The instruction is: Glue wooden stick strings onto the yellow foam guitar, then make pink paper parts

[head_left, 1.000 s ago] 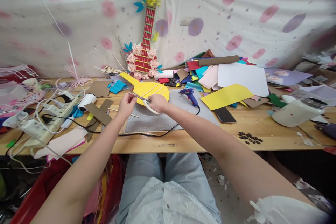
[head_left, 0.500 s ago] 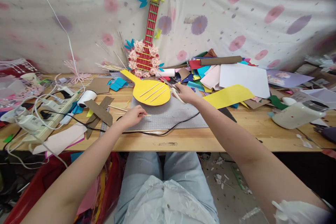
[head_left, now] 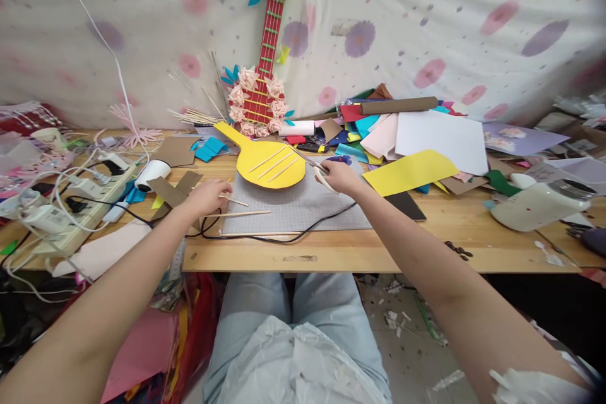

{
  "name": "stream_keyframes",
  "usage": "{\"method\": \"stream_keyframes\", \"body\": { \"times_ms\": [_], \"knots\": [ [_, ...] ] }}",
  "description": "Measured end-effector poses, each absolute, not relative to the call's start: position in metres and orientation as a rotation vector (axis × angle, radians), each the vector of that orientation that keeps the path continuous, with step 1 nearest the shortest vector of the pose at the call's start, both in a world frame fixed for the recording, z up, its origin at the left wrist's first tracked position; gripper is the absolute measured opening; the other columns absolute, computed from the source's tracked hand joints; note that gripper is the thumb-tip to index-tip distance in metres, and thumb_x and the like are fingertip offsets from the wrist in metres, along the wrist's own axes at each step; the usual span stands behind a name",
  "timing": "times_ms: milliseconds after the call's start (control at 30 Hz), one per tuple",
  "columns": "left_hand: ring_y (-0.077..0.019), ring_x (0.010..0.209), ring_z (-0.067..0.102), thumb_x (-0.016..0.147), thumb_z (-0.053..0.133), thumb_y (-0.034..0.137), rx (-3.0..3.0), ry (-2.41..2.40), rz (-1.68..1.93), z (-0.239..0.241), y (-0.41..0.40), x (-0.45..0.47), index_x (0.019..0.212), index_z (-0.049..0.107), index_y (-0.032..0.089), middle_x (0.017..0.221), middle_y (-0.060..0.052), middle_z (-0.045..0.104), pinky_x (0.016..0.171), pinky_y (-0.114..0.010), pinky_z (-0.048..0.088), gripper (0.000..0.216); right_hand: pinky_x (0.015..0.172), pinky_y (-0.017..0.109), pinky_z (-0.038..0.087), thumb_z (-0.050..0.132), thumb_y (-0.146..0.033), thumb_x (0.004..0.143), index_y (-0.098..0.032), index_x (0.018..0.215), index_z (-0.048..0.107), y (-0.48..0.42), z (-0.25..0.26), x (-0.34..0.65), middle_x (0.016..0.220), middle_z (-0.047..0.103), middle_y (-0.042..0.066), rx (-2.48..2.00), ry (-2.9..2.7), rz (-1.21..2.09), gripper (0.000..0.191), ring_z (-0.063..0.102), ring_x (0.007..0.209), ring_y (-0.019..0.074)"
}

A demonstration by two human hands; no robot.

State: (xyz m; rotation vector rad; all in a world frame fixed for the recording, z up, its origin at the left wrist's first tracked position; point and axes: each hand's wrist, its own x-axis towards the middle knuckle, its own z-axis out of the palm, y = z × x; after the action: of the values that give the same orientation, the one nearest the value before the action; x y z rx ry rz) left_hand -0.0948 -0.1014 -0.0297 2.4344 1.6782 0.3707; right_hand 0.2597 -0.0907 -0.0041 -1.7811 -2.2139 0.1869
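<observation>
My right hand (head_left: 341, 177) is closed around a pair of scissors (head_left: 326, 184) with white handles, the blades pointing at the right edge of a yellow board (head_left: 246, 167) shaped like a small guitar. Three thin wooden strips (head_left: 274, 165) lie slanted across that board. To its lower left, my left hand (head_left: 208, 196) has its fingers pinched on a short wooden stick (head_left: 237, 201) that juts out to the right. Below that, a longer stick (head_left: 250, 213) lies on the grey cutting mat (head_left: 307, 208), and another stick (head_left: 255, 233) lies along the mat's front edge.
A black cable (head_left: 312, 227) crosses the mat. Leaning on the curtain is a red paper guitar (head_left: 267, 44) with pink flowers. Coloured paper (head_left: 411, 172) and a white jar (head_left: 534, 207) are on the right. A power strip (head_left: 89, 202) and brown card strips (head_left: 170, 189) are on the left.
My left hand has moved left, away from the mat's middle, and is now beside the brown card strips. My right hand with the scissors has shifted only slightly.
</observation>
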Motion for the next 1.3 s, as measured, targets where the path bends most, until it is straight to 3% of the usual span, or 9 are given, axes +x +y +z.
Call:
{"method": "stream_keyframes", "body": {
  "times_ms": [100, 267, 533, 700, 900, 1133, 1300],
  "knots": [
    [-0.0267, 0.092, 0.050, 0.058, 0.058, 0.025, 2.493, 1.762, 0.232, -0.030, -0.091, -0.115, 0.073, 0.062, 0.023, 0.086, -0.008, 0.059, 0.078, -0.033, 0.036, 0.016, 0.052, 0.022, 0.027, 0.048, -0.037, 0.072, -0.019, 0.080, 0.057, -0.091, -0.005, 0.260, 0.080, 0.063, 0.004, -1.797, -2.199, 0.181, 0.022, 0.053, 0.069, 0.0159],
    [-0.0226, 0.080, 0.051, 0.062, 0.052, 0.025, 2.511, 1.649, 0.158, -0.030, -0.084, -0.120, 0.062, 0.058, 0.023, 0.076, -0.006, 0.059, 0.072, -0.030, 0.036, 0.006, 0.051, 0.022, 0.027, 0.049, -0.040, 0.071, -0.019, 0.081, 0.058, -0.090, -0.009, 0.257, 0.080, 0.064, 0.005, -1.799, -2.208, 0.176, 0.025, 0.053, 0.069, 0.0160],
    [-0.0140, 0.061, 0.051, 0.060, 0.062, 0.029, 1.997, 1.665, 0.948, 0.018, -0.076, -0.104, 0.067, 0.058, 0.020, 0.068, -0.001, 0.058, 0.058, -0.025, 0.039, 0.012, 0.050, 0.022, 0.025, 0.049, -0.041, 0.070, -0.019, 0.076, 0.056, -0.089, -0.006, 0.260, 0.076, 0.063, 0.004, -1.774, -2.122, 0.191, 0.024, 0.052, 0.066, 0.0147],
    [-0.0106, 0.049, 0.049, 0.051, 0.071, 0.017, 1.637, 1.553, 0.946, 0.055, -0.048, -0.057, 0.055, 0.057, 0.015, 0.054, -0.001, 0.054, 0.049, -0.024, 0.042, 0.015, 0.051, 0.021, 0.027, 0.050, -0.039, 0.070, -0.019, 0.075, 0.055, -0.081, -0.008, 0.258, 0.077, 0.063, 0.004, -1.770, -2.065, 0.284, 0.022, 0.053, 0.066, 0.0149],
    [-0.0121, 0.054, 0.055, 0.052, 0.073, 0.017, 1.679, 1.661, 0.706, 0.066, 0.002, -0.005, 0.055, 0.057, 0.013, 0.054, -0.001, 0.056, 0.051, -0.025, 0.048, 0.017, 0.051, 0.021, 0.028, 0.050, -0.039, 0.072, -0.018, 0.076, 0.056, -0.065, -0.011, 0.259, 0.079, 0.064, 0.004, -1.858, -2.042, 0.307, 0.022, 0.055, 0.069, 0.0153],
    [-0.0160, 0.066, 0.061, 0.062, 0.065, 0.021, 1.828, 1.833, 0.376, 0.042, 0.037, 0.013, 0.073, 0.062, 0.011, 0.076, -0.008, 0.065, 0.055, -0.025, 0.052, 0.015, 0.058, 0.023, 0.035, 0.051, -0.045, 0.072, -0.018, 0.088, 0.056, -0.049, -0.022, 0.258, 0.088, 0.064, 0.007, -2.031, -1.933, 0.478, 0.031, 0.058, 0.077, 0.0192],
    [-0.0174, 0.068, 0.063, 0.062, 0.065, 0.022, 1.869, 1.893, 0.214, 0.035, 0.053, 0.017, 0.079, 0.064, 0.011, 0.082, -0.009, 0.067, 0.056, -0.023, 0.051, 0.020, 0.060, 0.023, 0.036, 0.049, -0.033, 0.074, -0.016, 0.095, 0.055, -0.048, -0.032, 0.259, 0.095, 0.063, 0.009, -2.011, -1.906, 0.564, 0.028, 0.058, 0.082, 0.0193]
  ]
}}
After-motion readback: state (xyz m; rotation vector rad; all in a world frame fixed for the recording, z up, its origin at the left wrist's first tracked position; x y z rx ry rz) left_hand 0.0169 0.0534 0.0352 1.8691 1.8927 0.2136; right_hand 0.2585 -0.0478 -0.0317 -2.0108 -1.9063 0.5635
